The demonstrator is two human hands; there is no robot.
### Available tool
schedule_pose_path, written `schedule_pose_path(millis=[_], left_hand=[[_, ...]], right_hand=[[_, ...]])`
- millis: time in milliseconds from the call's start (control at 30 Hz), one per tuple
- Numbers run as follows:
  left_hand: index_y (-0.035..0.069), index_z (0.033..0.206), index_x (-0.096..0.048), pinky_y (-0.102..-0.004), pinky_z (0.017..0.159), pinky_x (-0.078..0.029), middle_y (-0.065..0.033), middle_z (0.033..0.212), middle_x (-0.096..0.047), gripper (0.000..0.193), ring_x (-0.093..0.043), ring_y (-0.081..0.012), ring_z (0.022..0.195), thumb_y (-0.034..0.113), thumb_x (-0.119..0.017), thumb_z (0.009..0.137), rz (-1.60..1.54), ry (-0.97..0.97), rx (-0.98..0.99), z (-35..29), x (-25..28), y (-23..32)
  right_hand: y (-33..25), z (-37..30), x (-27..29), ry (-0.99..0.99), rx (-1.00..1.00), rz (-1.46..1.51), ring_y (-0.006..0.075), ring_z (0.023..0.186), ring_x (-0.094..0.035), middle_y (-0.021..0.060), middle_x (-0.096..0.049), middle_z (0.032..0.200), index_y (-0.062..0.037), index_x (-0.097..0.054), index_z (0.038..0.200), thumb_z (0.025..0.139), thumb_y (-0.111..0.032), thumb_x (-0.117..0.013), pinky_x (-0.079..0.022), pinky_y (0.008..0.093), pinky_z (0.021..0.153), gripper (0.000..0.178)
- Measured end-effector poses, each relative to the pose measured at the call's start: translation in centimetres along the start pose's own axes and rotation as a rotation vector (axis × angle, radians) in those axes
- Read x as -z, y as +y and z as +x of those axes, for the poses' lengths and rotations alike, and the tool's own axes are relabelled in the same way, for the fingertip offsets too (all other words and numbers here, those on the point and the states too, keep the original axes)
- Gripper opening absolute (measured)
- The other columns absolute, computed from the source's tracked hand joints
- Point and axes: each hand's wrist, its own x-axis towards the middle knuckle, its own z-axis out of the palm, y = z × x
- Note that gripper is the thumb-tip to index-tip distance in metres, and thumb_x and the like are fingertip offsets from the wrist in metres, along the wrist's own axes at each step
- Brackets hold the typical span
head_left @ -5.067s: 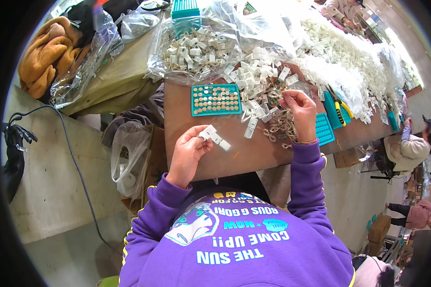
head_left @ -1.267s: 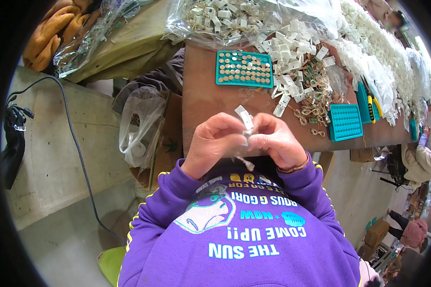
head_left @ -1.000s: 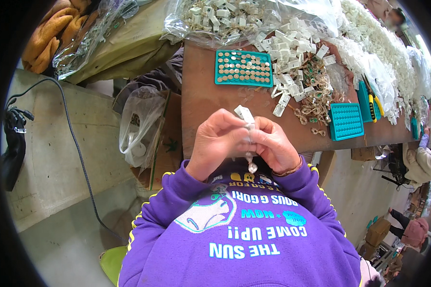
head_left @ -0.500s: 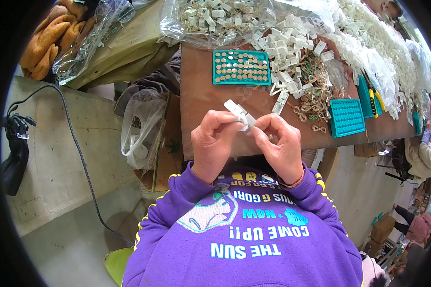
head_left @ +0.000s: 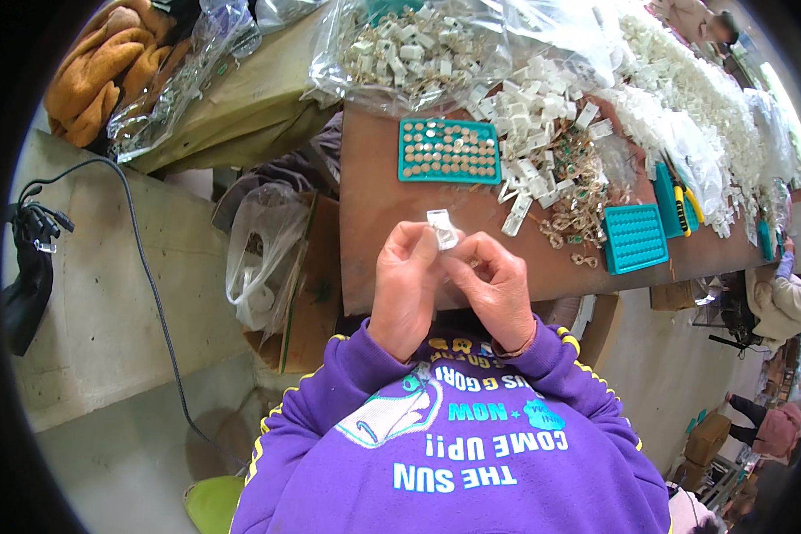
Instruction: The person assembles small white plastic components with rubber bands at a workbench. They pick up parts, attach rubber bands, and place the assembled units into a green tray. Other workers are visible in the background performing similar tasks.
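My left hand (head_left: 404, 283) pinches a small white plastic case (head_left: 440, 228) between thumb and fingertips, over the near edge of the brown table. The case stands tilted up above the fingers. Right beside it, my right hand (head_left: 491, 283) has its fingers closed at the case's lower right side, and they look slightly blurred. Whether they grip the case or some small part is hidden. Beyond the hands sits a teal tray (head_left: 402, 174) with rows of round coin-like cells. A heap of similar white cases (head_left: 527, 116) lies right of that tray.
Coiled thin wires (head_left: 587, 200) lie right of the hands, next to a second teal tray (head_left: 636, 240) with rows of pits. Yellow-and-black pliers (head_left: 683, 209) rest farther right. Left of the table, a plastic bag (head_left: 262, 258) hangs by a cardboard box (head_left: 316, 285). Other people are at the far right.
Both hands have come closer together, and the white case has turned from leaning left to nearly upright. The whole view has shifted slightly, with the table lower in it.
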Motion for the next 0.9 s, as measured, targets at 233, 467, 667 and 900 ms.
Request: schedule_pose_path(millis=[233, 467, 667, 900], left_hand=[[0.006, 0.102, -0.05, -0.026, 0.074, -0.05, -0.0101, 0.099, -0.065, 0.009, -0.061, -0.0132, 0.085, 0.011, -0.056, 0.097, 0.32, 0.008, -0.274, 1.5, 0.7, -0.6], [0.003, 0.116, -0.051, -0.0305, 0.075, -0.051, -0.009, 0.102, -0.058, 0.023, -0.059, -0.0175, 0.088, 0.016, -0.053, 0.097, 0.355, -0.128, -0.123, 4.2, -0.2, -0.4], [0.002, 0.121, -0.05, -0.0314, 0.079, -0.051, -0.0117, 0.108, -0.058, 0.028, -0.06, -0.0197, 0.092, 0.011, -0.056, 0.095, 0.334, -0.012, -0.005, 2.7, -2.2, -1.2], [0.004, 0.11, -0.056, -0.0291, 0.076, -0.048, -0.0074, 0.102, -0.06, 0.026, -0.058, -0.0145, 0.09, 0.026, -0.049, 0.097, 0.188, -0.044, 0.119, 2.7, -2.9, 0.4]], right_hand=[[1.4, 0.4, 0.9, 0.024, -0.006, 0.244, 0.0037, 0.071, -0.059, 0.0011, -0.066, 0.085, -0.0012, -0.063, 0.108, 0.092, -0.015, -0.065, -0.048, 0.0226, 0.061, 0.021], [2.0, 1.9, 0.7, 0.039, 0.204, 0.293, 0.0098, 0.085, -0.063, 0.0051, -0.069, 0.097, -0.0021, -0.063, 0.115, 0.09, -0.018, -0.066, -0.053, 0.0278, 0.074, 0.029], [2.3, 0.9, 2.1, 0.073, 0.177, 0.216, 0.0073, 0.076, -0.061, 0.005, -0.069, 0.092, -0.0006, -0.069, 0.095, 0.088, -0.016, -0.069, -0.052, 0.0265, 0.069, 0.017], [1.7, 1.4, 1.6, 0.014, -0.073, 0.291, 0.0056, 0.074, -0.062, 0.0016, -0.068, 0.091, 0.0017, -0.067, 0.088, 0.09, -0.009, -0.065, -0.053, 0.0222, 0.064, 0.012]])
